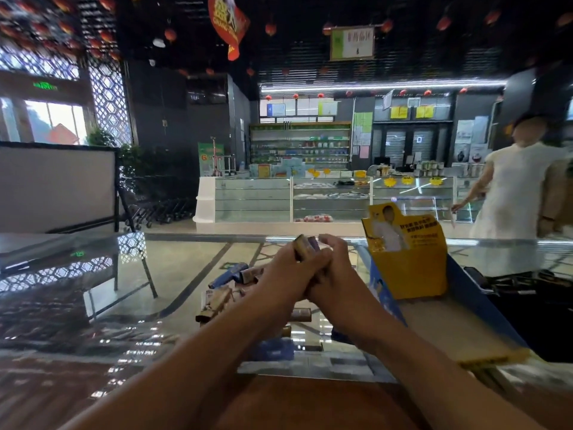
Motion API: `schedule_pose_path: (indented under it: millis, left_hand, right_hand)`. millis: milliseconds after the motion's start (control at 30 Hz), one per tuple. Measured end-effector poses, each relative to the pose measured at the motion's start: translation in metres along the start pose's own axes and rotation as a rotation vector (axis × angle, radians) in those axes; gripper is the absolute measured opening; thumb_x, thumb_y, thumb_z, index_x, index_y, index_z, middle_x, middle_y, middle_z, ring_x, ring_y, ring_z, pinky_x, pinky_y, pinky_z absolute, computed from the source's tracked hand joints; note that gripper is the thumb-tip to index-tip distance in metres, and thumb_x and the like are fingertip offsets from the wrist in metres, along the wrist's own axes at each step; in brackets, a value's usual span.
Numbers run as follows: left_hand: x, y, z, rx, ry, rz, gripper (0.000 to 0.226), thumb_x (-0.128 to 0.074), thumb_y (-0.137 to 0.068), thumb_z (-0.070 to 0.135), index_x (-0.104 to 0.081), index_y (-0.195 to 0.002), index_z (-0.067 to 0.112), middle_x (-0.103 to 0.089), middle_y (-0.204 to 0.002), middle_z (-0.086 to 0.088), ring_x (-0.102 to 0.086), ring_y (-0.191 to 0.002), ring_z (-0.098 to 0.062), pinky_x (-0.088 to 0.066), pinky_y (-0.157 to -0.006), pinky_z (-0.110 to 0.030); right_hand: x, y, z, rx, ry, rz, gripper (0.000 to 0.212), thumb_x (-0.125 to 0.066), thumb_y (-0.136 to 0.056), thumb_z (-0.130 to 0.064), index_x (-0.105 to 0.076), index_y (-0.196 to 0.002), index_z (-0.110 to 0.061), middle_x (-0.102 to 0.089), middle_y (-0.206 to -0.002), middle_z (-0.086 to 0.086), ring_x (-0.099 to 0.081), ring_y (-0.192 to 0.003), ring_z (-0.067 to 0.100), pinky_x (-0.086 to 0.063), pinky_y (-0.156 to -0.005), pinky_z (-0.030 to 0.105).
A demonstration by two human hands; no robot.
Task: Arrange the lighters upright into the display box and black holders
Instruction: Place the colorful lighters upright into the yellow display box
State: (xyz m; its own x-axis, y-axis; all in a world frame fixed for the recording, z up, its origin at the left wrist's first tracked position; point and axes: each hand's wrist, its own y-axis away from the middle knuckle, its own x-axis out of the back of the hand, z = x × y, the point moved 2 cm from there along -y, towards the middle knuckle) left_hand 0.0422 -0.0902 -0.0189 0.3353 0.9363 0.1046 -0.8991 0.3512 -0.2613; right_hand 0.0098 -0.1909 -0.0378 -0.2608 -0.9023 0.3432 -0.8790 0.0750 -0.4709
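Head view: the left hand (286, 268) grips a few lighters (305, 245) above the glass counter (124, 290); the right hand (331, 265), fingers curled, touches them. More lie loose below, left of the yellow box (412, 268).

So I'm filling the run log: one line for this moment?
hands: both gripping lighters | display box: right, upright | loose lighters: lying on counter
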Motion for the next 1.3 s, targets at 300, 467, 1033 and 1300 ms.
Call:
schedule_pose_path:
  millis: [300, 467, 1033, 1300]
  left_hand:
    - [0.009, -0.01, -0.005, -0.092, 0.103, 0.16, 0.016, -0.057, -0.096, 0.015, -0.059, -0.096, 0.0, -0.065, -0.092, -0.028, -0.066, -0.093, -0.043, -0.054, -0.087, -0.06]
    - [0.022, -0.014, -0.009, -0.071, 0.168, 0.181, 0.017, -0.054, -0.095, 0.017, -0.06, -0.101, 0.002, -0.068, -0.087, -0.022, -0.068, -0.078, -0.037, -0.059, -0.064, -0.043]
    - [0.029, -0.006, -0.012, -0.236, -0.104, 0.199, 0.014, -0.051, -0.094, 0.012, -0.058, -0.084, 0.004, -0.057, -0.068, -0.008, -0.051, -0.057, -0.015, -0.044, -0.057, -0.036]
    - [0.027, -0.006, -0.015, -0.375, -0.226, 0.226, 0.009, -0.057, -0.097, 0.017, -0.058, -0.088, 0.018, -0.06, -0.069, -0.003, -0.054, -0.056, -0.006, -0.044, -0.053, -0.017]
  right_hand:
    - [-0.01, -0.006, -0.006, 0.068, -0.005, 0.018, 0.076, -0.07, -0.084, 0.006, -0.016, -0.126, -0.029, -0.068, -0.096, 0.001, -0.069, -0.079, 0.008, -0.058, -0.071, 0.026]
    - [-0.004, -0.004, -0.013, 0.019, 0.052, -0.048, 0.075, -0.074, -0.085, -0.001, -0.017, -0.125, -0.028, -0.056, -0.104, 0.0, -0.062, -0.077, -0.009, -0.052, -0.069, 0.014]
    - [0.038, 0.029, -0.027, -0.125, 1.09, -0.535, 0.029, -0.053, -0.101, -0.026, -0.062, -0.129, -0.021, -0.064, -0.124, -0.003, -0.059, -0.107, 0.011, -0.046, -0.083, 0.023]
    - [0.035, 0.035, -0.019, -0.042, 0.909, -0.461, 0.013, -0.051, -0.102, -0.023, -0.061, -0.11, -0.019, -0.051, -0.09, -0.009, -0.045, -0.071, 0.001, -0.04, -0.068, 0.018]
